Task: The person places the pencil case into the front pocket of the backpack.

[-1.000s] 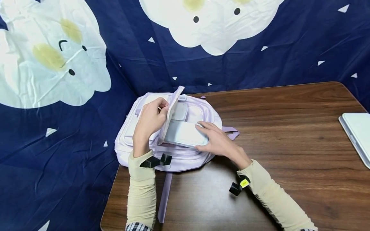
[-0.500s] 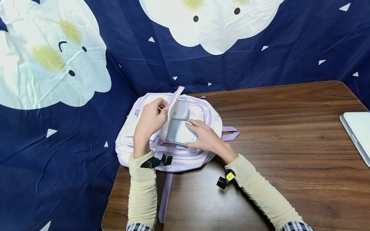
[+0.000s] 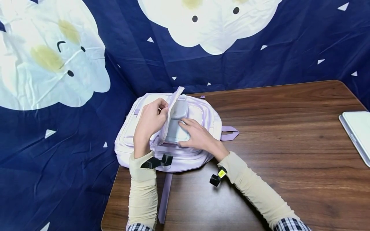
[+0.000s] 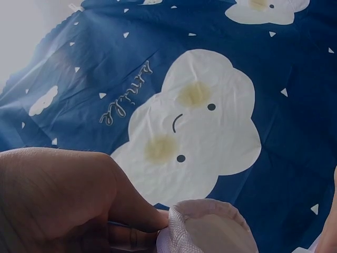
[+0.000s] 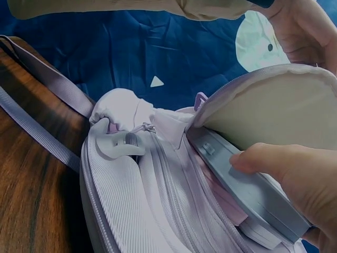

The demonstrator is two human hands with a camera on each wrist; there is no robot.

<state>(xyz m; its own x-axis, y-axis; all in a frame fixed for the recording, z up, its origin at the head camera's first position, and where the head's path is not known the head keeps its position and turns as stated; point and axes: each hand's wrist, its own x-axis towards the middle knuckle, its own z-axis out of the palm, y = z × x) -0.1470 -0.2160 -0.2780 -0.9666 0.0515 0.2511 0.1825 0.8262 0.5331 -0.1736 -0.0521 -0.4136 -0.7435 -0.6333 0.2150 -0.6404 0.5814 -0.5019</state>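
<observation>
A pale lilac backpack (image 3: pixel 185 163) lies on the table, its front pocket unzipped. My left hand (image 3: pixel 151 118) pinches the edge of the raised pocket flap (image 4: pixel 210 229) between thumb and finger. My right hand (image 3: pixel 199 136) grips the outer end of a flat, pale grey-blue case (image 3: pixel 174 132), which is partly inside the pocket. In the right wrist view, the thumb presses the side of this case (image 5: pixel 247 187), near a small latch. A second, rounded grey case (image 3: pixel 180 109) sits beside it in the pocket. The flap hides the inner ends of both.
At the right table edge lies a flat white case with a grey side (image 3: pixel 356 133). One lilac strap (image 3: pixel 165 199) trails toward the front; a strap loop (image 3: pixel 230 133) sticks out right. Dark blue cloth (image 3: pixel 245 70) with clouds hangs behind the wooden table (image 3: pixel 283 128).
My right hand has moved left with the grey-blue case, sliding it deeper beneath the flap. The left hand keeps its hold on the flap, nearly still.
</observation>
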